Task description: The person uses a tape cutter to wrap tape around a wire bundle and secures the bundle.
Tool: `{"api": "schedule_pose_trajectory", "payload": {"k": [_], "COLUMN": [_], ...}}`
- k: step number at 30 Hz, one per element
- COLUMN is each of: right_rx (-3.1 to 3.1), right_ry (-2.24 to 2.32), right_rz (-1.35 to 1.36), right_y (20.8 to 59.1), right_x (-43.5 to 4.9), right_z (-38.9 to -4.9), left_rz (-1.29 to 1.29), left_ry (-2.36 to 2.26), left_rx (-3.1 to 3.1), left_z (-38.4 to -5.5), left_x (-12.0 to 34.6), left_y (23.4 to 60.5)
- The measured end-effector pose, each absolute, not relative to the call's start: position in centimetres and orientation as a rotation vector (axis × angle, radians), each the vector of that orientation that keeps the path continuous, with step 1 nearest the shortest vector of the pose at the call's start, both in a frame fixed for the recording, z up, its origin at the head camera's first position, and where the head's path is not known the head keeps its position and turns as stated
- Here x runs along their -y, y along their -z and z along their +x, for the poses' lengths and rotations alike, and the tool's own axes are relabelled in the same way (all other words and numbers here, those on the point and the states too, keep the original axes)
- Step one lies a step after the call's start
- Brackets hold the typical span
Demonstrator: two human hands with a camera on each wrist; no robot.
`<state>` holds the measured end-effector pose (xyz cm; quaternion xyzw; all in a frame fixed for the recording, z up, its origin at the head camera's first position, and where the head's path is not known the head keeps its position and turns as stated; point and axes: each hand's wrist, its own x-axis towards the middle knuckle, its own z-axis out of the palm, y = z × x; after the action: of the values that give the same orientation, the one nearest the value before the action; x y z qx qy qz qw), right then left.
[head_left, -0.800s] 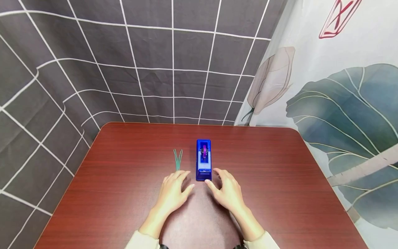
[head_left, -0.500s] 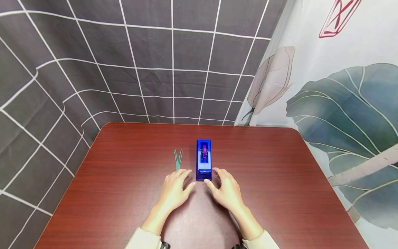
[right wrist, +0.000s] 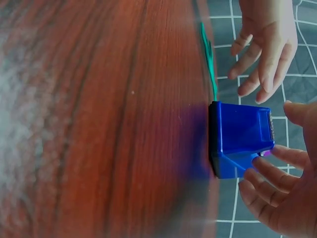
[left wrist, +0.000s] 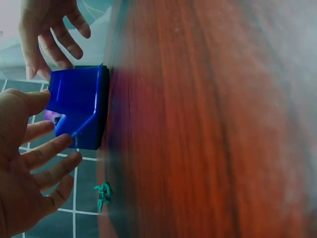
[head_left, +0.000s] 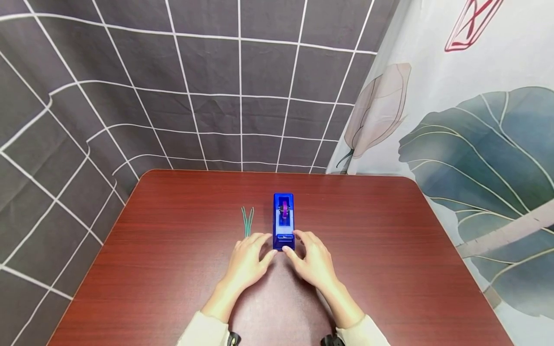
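Note:
A blue desktop tape dispenser (head_left: 283, 231) with a purple core stands upright on the table, its cutting end toward me. On its left side is my left hand (head_left: 248, 260), fingers loosely spread, index tip and thumb close to the near corner. My right hand (head_left: 315, 258) curves around the opposite side, index fingertip right at the dispenser's edge and thumb by its front. The left wrist view shows relaxed fingers (left wrist: 57, 148) beside the dispenser's blue wall (left wrist: 79, 89). Neither hand grips it. Thin green strands (head_left: 247, 222) lie just beyond my left fingers, their near ends hidden.
The reddish-brown wooden table (head_left: 368, 230) extends around the hands. Behind it hangs a dark grey cloth (head_left: 207, 72) with white grid lines. To the right is a white curtain (head_left: 433, 96) printed with leaves.
My left hand has moved right and slightly forward toward the dispenser. The right hand has shifted a little inward and forward. The dispenser and green strands stay put.

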<state>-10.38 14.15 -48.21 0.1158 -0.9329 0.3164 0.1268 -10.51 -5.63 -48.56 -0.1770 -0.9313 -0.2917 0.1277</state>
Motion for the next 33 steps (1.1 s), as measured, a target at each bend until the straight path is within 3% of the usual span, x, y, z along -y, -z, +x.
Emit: {"api": "schedule_pose_trajectory", "payload": {"k": [33], "right_rx": [2.691], "right_ry": [-1.057], "right_rz": [0.287], "right_y": [48.6], "right_x": [-13.1], "right_z": [-12.2], "left_rz": [-0.56], "left_ry": [1.13], "left_rx": [2.67], "left_z": [-12.0], "left_x": [4.6], "left_y": [49.1]}}
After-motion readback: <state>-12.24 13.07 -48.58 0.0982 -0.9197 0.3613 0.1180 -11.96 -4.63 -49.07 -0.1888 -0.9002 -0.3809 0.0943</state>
